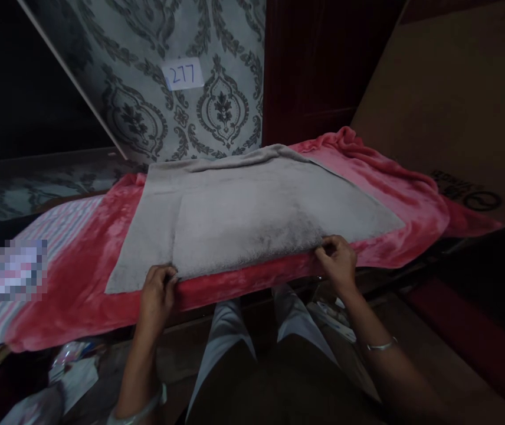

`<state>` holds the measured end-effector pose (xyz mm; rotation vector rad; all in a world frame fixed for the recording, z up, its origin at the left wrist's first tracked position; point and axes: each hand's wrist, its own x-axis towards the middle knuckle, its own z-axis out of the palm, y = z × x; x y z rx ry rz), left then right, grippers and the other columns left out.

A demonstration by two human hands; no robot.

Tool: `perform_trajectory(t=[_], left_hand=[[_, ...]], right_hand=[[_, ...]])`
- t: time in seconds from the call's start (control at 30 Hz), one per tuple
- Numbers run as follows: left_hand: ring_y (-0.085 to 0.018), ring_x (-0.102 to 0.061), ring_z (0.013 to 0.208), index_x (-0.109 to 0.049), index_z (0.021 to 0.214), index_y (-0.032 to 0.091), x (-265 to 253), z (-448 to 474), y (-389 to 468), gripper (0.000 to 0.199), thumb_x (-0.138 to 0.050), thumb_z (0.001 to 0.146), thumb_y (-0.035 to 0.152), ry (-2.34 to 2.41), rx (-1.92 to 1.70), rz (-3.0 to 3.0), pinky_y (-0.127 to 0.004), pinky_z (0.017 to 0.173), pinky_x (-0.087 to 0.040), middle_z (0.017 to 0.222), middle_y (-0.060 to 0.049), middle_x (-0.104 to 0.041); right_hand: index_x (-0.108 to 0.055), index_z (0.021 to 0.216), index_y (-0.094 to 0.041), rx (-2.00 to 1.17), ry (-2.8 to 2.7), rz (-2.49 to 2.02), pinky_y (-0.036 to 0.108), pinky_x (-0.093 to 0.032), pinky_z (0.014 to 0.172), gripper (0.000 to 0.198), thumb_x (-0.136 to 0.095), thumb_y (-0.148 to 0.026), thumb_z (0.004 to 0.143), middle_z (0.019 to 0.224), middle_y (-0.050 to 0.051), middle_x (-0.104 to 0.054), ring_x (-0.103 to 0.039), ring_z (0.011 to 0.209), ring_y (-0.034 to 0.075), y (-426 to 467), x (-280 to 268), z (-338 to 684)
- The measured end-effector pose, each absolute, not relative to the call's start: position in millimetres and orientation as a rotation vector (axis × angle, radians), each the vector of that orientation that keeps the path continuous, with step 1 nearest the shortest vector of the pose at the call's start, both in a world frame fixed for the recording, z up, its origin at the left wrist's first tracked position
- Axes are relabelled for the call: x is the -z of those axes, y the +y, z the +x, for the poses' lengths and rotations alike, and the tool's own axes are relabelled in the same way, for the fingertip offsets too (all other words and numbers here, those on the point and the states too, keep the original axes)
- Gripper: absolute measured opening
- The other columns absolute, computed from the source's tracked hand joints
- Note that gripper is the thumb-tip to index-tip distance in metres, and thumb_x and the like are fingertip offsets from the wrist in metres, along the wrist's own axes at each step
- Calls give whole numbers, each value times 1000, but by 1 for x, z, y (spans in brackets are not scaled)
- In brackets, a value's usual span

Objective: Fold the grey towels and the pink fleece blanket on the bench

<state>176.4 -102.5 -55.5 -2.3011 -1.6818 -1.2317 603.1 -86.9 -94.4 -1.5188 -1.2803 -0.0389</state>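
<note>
- A soft grey fabric cloth point(243, 206) lies on a plush red-pink blanket point(66, 277), mostly spread out; its rumpled far edge seems not yet flattened.
- The left hand point(158, 289) pinches the cloth's near edge, and the right hand point(337, 260) pinches it farther right, fingers curled.
- A grey patterned wall point(223, 106) rises close behind, and a large brown cardboard box point(456, 118) seems to limit room at right.
- Pink-and-grey striped fabric point(64, 227) lies at left.
</note>
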Motion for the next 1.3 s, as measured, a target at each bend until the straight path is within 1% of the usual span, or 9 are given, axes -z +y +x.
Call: perform_trajectory(t=[0.27,0.43,0.57,0.63,0.73,0.83,0.97,1.13,1.3], left_hand=[[-24,-59,83,-57,84,23,52,171,-105,9,-52,86,29,-1752,1149,-2321,-37,77,-50,85,-6,-61],[-32,-56,110,-63,113,21,27,210,-115,29,-59,88,35,-1507,976,-2191,-50,96,-46,117,-14,-62],[-29,-53,122,-60,127,25,20,282,-107,36,-58,92,25,-1226,911,-2517,-48,105,-44,131,-11,-61],[-29,-55,119,-63,126,24,28,307,-95,36,-59,90,20,-1244,874,-2582,-47,99,-47,129,-12,-62],[-27,-59,103,-69,115,22,46,318,-76,28,-57,90,18,-1312,897,-2592,-42,85,-50,112,-12,-66],[-24,-58,97,-72,107,22,58,313,-67,22,-56,92,20,-1313,1007,-2595,-39,82,-49,104,-9,-65],[-23,-55,96,-75,109,25,62,310,-68,26,-56,91,18,-1301,1061,-2544,-37,80,-48,105,-9,-63],[-24,-53,100,-72,121,38,61,313,-72,48,-50,90,9,-1278,870,-2539,-38,79,-46,116,-8,-62],[-25,-53,102,-73,117,35,60,315,-74,43,-51,90,11,-1261,929,-2546,-39,80,-47,114,-9,-64]], right_hand=[[-54,72,-25,49,-1335,-1496,34,-47,66,2,-53,-25,71,70,2,-60,-56,68,21,-91,90,607],[-66,99,-23,254,-1448,-1319,45,-49,92,19,-57,-21,83,102,9,-68,-61,101,27,-108,56,583],[-69,108,-27,149,-1798,-1087,49,-45,103,24,-58,-18,89,119,8,-67,-58,115,27,-105,43,540],[-70,110,-26,68,-1897,-1063,48,-47,99,25,-58,-17,90,120,8,-67,-58,115,27,-95,49,527],[-71,103,-25,-26,-1914,-1065,45,-51,90,19,-59,-18,91,111,9,-69,-62,103,26,-80,65,526],[-71,98,-25,-90,-1883,-1055,43,-50,88,15,-59,-20,91,105,7,-70,-63,100,24,-73,76,531],[-71,95,-25,-145,-1826,-1057,43,-49,88,12,-60,-22,90,103,6,-69,-63,99,24,-73,80,532],[-68,100,-25,-176,-1792,-1089,43,-49,90,16,-60,-23,87,104,7,-69,-62,102,26,-75,80,529],[-67,98,-25,-140,-1813,-1082,43,-50,89,13,-59,-23,87,104,7,-70,-63,101,25,-76,81,529]])
